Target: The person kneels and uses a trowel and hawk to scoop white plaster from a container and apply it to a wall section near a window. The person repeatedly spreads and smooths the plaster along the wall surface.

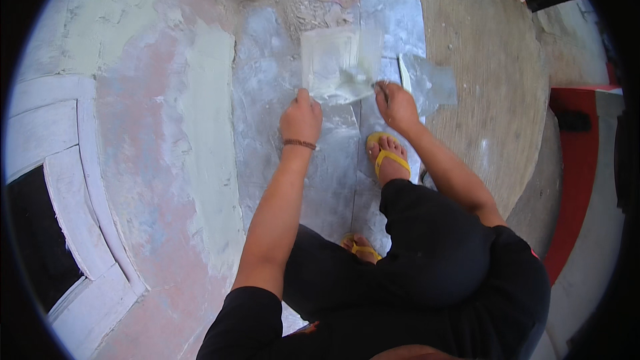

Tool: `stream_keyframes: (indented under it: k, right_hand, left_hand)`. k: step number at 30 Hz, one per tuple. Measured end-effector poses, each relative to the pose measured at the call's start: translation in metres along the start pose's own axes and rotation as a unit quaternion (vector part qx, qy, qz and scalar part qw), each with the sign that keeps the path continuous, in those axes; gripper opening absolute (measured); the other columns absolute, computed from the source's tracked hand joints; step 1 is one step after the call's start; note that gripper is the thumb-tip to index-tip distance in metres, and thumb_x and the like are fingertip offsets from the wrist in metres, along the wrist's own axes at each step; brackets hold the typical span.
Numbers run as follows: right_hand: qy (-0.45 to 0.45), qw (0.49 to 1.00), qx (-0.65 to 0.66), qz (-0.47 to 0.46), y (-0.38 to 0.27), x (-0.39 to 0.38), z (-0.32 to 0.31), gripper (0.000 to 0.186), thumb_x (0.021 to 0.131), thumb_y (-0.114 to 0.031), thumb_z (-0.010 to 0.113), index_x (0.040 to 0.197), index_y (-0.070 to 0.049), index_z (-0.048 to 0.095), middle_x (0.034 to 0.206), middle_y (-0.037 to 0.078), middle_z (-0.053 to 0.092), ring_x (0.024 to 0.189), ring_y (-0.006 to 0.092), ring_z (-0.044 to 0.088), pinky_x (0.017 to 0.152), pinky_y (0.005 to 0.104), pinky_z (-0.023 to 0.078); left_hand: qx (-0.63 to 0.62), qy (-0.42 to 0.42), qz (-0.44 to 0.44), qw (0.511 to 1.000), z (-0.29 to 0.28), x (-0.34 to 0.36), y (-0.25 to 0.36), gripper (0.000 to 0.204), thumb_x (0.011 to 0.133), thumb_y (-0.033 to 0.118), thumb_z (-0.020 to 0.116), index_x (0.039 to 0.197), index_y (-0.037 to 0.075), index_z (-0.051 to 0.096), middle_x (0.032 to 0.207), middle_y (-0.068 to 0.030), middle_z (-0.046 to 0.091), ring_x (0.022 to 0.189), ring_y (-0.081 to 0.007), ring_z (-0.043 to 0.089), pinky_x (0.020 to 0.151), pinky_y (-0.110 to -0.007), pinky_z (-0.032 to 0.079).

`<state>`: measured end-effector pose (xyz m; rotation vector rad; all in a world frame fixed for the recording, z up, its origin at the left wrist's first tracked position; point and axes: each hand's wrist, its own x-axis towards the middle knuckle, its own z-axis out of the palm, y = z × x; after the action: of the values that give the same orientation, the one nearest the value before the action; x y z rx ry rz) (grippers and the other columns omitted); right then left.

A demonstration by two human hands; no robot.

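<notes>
A translucent flat sheet smeared with pale wet filler is in front of me. My left hand is closed on its near left corner, thumb upward. My right hand is closed around the dark thin handle of what looks like a scraper. Its blade is blurred and coated with filler, over the sheet's near right part. Just beyond my right hand lies another clear sheet with a white strip along its left edge.
A wall with pale filler patches rises on the left, with a white window frame. Crumbled debris lies on grey tiles. My feet wear yellow flip-flops. A red-edged structure stands at the right.
</notes>
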<state>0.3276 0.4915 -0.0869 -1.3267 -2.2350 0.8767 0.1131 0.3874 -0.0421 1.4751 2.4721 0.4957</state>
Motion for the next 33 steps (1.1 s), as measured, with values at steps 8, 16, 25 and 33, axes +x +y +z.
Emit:
stream_keyframes:
  k: [8,16,25,33]
  right_hand:
    - [-0.041,0.999,0.022,-0.004,0.006,0.001,-0.003,0.028,0.092,-0.021,0.058,0.109,-0.001,0.067,0.104,0.023,0.068,0.095,0.0419,0.064,0.085,0.0463,0.052]
    - [-0.084,0.978,0.128,0.143,0.006,0.008,-0.008,0.030,0.092,-0.023,0.059,0.109,-0.001,0.069,0.103,0.024,0.068,0.095,0.0405,0.066,0.085,0.0437,0.052]
    - [-0.040,0.990,0.094,0.102,0.013,0.004,-0.012,0.029,0.087,-0.017,0.066,0.112,-0.004,0.061,0.096,0.019,0.069,0.086,0.0414,0.066,0.075,0.0450,0.054]
    - [-0.037,0.990,-0.135,-0.025,0.042,-0.002,0.000,0.024,0.091,-0.019,0.059,0.111,-0.006,0.057,0.097,0.016,0.063,0.077,0.0389,0.065,0.067,0.0476,0.054]
  left_hand:
    - [0.025,0.005,0.008,1.000,0.001,0.003,0.002,0.017,0.088,0.017,0.060,0.096,0.004,0.053,0.080,-0.0206,0.067,0.070,-0.0412,0.066,0.061,-0.050,0.055]
    - [0.020,-0.011,-0.004,1.000,0.003,0.002,0.000,0.019,0.088,0.017,0.061,0.099,0.004,0.053,0.083,-0.0214,0.067,0.071,-0.0410,0.067,0.062,-0.050,0.055]
    - [0.024,-0.005,-0.010,1.000,0.005,0.003,-0.003,0.020,0.088,0.019,0.061,0.099,0.004,0.053,0.083,-0.0213,0.067,0.070,-0.0410,0.066,0.062,-0.050,0.054]
    - [0.025,0.004,0.008,1.000,0.003,0.007,0.005,0.019,0.088,0.019,0.060,0.099,0.005,0.053,0.085,-0.0198,0.068,0.071,-0.0403,0.067,0.062,-0.050,0.055]
